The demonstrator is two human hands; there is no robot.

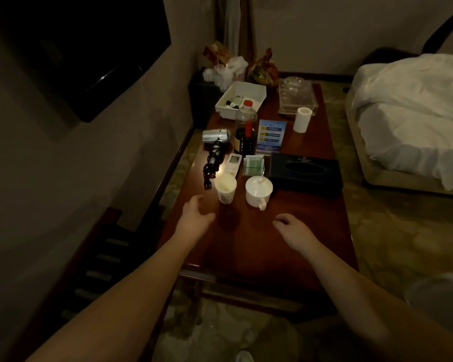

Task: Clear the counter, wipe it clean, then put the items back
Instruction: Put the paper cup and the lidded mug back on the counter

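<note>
Left hand (196,214), loosely open and empty, nears the paper cup (225,188): probably light, crushable; grip mid-wall gently.

The blue card (271,133) standing beside the bottle (245,126) carries print too blurred to read.

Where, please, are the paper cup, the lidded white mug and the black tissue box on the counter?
paper cup (225,188), head view, on its front wall below the rim.
lidded white mug (258,190), head view, on its lid.
black tissue box (305,176), head view, on its top face.
</note>
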